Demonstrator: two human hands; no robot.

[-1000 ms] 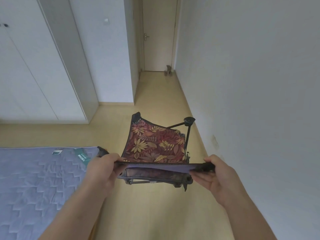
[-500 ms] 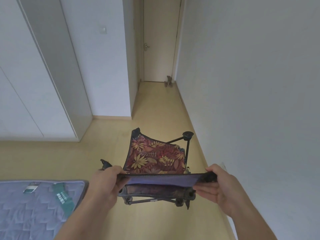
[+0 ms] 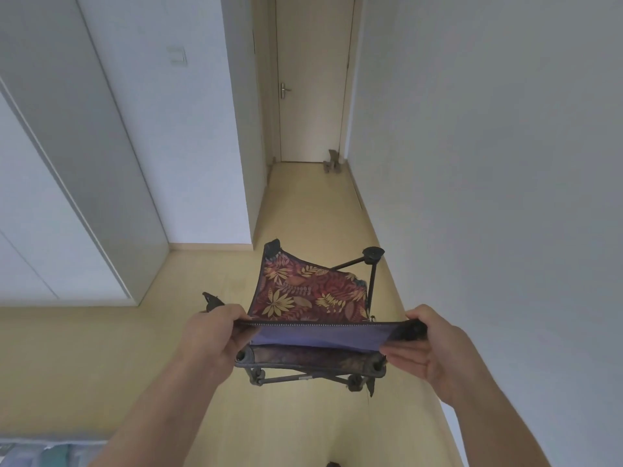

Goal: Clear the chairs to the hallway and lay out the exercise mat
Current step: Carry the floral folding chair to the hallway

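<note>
A small folding camp chair with a dark red leaf-print seat and black frame hangs in front of me above the floor. My left hand grips the left end of its top edge. My right hand grips the right end, thumb over the rim. A purple-blue lining shows along the edge between my hands. The hallway runs straight ahead to a closed door. A corner of the grey quilted mat shows at the bottom left.
White wardrobe doors line the left side and a white wall runs close on the right. A small brown object stands at the hallway's far end by the door. Yellow floor lies between.
I have moved forward toward the hallway with the chair held in both hands. The mat has slid almost out of view at the bottom left, and the door looks nearer.
</note>
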